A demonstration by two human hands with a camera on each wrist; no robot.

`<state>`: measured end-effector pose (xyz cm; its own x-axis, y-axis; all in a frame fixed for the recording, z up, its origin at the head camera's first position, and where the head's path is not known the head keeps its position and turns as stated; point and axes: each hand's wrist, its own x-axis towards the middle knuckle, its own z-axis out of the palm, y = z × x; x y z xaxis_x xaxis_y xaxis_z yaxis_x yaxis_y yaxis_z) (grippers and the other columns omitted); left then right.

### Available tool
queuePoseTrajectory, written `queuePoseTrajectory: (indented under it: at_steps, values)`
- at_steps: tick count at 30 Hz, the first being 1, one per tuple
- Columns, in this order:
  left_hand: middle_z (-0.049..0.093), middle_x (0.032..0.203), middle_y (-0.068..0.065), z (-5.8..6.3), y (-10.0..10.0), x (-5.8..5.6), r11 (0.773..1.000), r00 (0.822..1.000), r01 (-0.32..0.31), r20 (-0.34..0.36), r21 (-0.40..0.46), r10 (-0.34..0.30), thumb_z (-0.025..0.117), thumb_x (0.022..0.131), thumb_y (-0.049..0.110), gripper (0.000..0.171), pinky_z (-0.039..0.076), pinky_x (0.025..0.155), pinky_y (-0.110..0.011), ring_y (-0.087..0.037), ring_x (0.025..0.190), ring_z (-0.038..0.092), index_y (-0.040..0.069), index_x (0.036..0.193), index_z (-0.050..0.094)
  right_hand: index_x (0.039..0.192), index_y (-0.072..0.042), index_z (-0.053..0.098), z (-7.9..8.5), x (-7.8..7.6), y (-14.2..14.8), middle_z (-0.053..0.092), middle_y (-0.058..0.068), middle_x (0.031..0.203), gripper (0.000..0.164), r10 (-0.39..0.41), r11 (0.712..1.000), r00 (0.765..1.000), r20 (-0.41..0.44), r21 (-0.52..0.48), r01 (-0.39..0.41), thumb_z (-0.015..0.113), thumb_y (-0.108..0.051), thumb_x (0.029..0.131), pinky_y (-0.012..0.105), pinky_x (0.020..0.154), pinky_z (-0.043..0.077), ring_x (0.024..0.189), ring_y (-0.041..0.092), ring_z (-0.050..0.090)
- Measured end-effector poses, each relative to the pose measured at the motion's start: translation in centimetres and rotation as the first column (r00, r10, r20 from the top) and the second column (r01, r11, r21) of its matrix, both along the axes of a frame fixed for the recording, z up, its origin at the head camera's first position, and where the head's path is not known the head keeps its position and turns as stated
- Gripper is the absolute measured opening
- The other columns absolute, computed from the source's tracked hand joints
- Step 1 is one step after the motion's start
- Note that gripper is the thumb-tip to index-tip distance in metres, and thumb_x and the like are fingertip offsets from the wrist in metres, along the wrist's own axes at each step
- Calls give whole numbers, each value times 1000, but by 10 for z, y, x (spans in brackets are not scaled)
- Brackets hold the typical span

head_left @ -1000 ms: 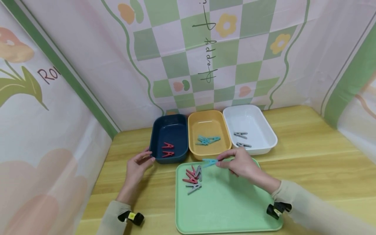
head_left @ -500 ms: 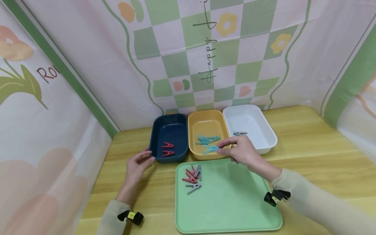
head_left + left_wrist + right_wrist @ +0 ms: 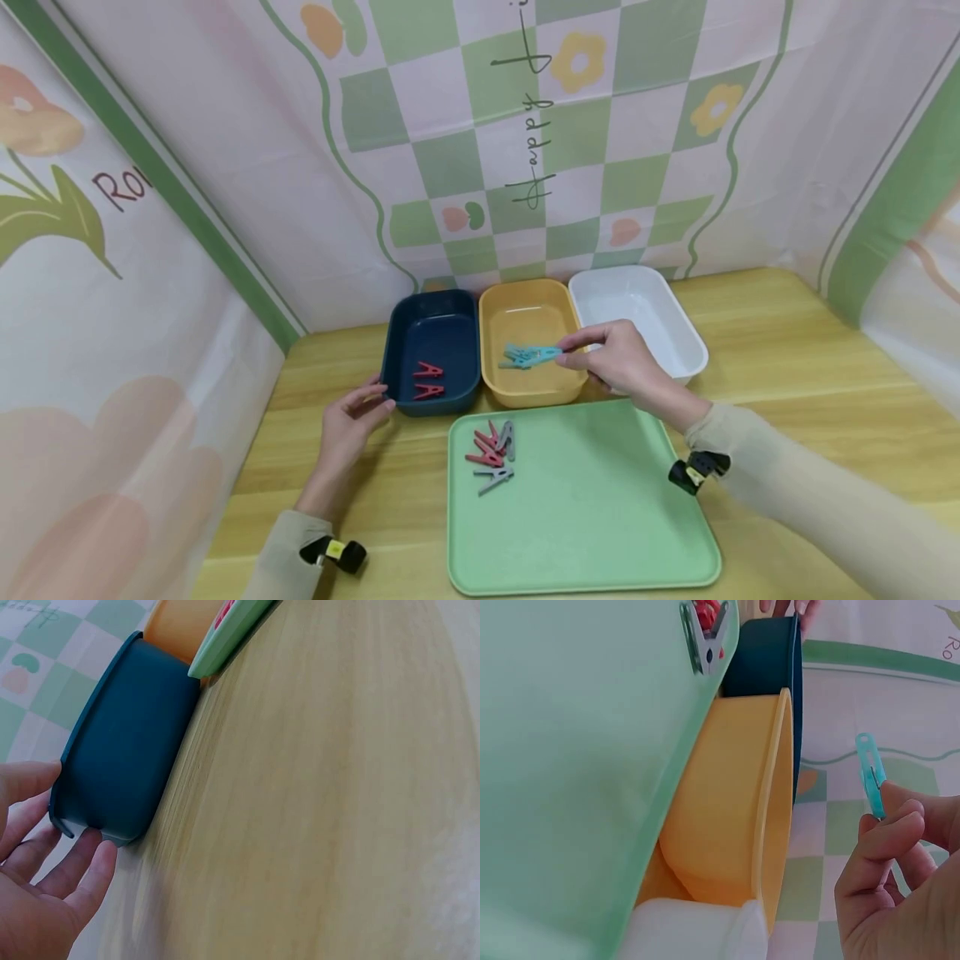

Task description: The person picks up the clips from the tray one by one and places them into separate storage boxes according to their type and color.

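Observation:
In the head view, my right hand (image 3: 618, 358) pinches a light blue clothespin (image 3: 542, 356) above the yellow bin (image 3: 534, 389). Several light blue clothespins (image 3: 512, 358) lie in that bin, partly behind the held one. The right wrist view shows the clothespin (image 3: 870, 774) gripped at one end between thumb and fingers. At the dark blue bin (image 3: 437, 407), my left hand (image 3: 351, 425) touches the near left corner with relaxed, slightly bent fingers. Its thumb (image 3: 31, 778) meets the rim in the left wrist view. Two red clothespins (image 3: 429, 380) lie inside the dark blue bin.
A green tray (image 3: 585, 517) in front of the bins carries red clothespins (image 3: 487, 452) and grey clothespins (image 3: 495, 478) near its far left corner. The white bin (image 3: 637, 304) stands right of the yellow one, partly hidden by my right hand. A patterned cloth backdrop (image 3: 525, 167) rises behind.
My right hand has carried the light blue clothespin away from me, from above the tray's far edge to over the yellow bin. My left hand has stayed at the dark blue bin.

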<state>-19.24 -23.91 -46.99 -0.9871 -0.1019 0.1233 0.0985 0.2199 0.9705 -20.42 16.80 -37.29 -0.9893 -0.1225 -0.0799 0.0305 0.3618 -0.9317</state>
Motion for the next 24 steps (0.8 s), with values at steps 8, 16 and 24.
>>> queuePoseTrajectory:
  at_steps: [8, 16, 24]
  values:
    - [57, 152, -15, 1, 0, 1, 999, 1000, 13, 10, 40, -13, 77, 93, -5, 31, 62, 88, -27, -40, 124, 64, -8, 123, 70, 113, 2, 77, -2, -16, -1, 69, 7, 70, 24, -14, 1000, 1000, -1, 7, 14, 80, -12, 94, 27, 40, 41, 45, 15, 48]
    - [57, 151, -15, 0, 0, 0, 998, 1000, 13, 9, 59, -14, 77, 92, -5, 31, 63, 88, -27, -40, 124, 64, -9, 122, 70, 113, 1, 78, -6, -30, -5, 74, 4, 81, 26, -11, 998, 1000, -6, 59, 12, 83, -13, 92, 28, 40, 44, 51, 16, 54]
    - [57, 151, -16, 0, 0, 0, 1000, 1000, -2, -2, 6, 2, 77, 92, -3, 31, 62, 87, -26, -36, 122, 66, -7, 122, 71, 111, 1, 79, -11, -44, -8, 73, 5, 83, 23, -17, 995, 1000, 4, 97, 16, 82, -11, 92, 26, 40, 43, 52, 14, 51]
